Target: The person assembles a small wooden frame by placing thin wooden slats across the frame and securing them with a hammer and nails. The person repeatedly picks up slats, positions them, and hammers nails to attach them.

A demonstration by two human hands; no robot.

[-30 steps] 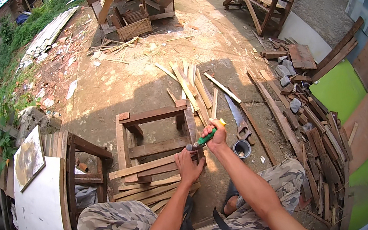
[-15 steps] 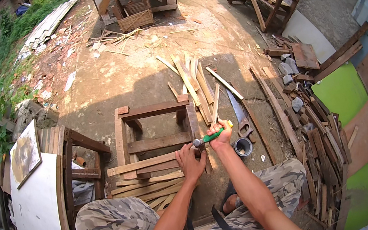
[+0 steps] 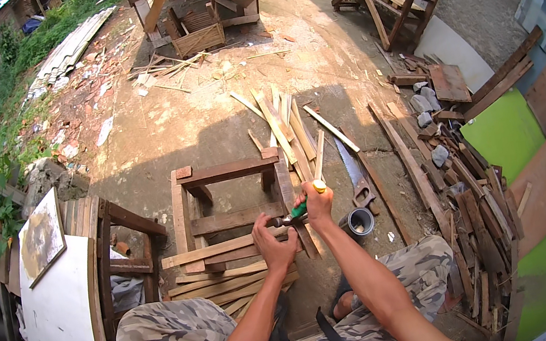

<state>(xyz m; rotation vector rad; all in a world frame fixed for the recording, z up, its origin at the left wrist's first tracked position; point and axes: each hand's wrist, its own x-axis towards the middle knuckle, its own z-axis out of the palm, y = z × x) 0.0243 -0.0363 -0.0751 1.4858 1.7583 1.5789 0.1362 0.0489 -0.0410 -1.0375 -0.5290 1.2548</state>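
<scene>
The person's right hand (image 3: 319, 200) is wrapped firmly around the green and yellow handle of a hammer (image 3: 300, 209), whose head points left, close to the fingers of the left hand. That left hand (image 3: 275, 244) is loosely curled at the right end of a pale wooden slat (image 3: 214, 251); its fingertips are small and partly covered, so one cannot tell whether they pinch anything. The slat lies across the near end of a brown wooden frame (image 3: 238, 218), which stands on the ground in front of the person's knees.

More slats (image 3: 217, 288) lie between the frame and the person, and a loose pile of sticks (image 3: 283, 125) spreads beyond the frame, to its right. A grey can (image 3: 348, 226) stands just right of the right wrist, near the wooden handle of a saw (image 3: 355, 174), whose blade points away from the person.
</scene>
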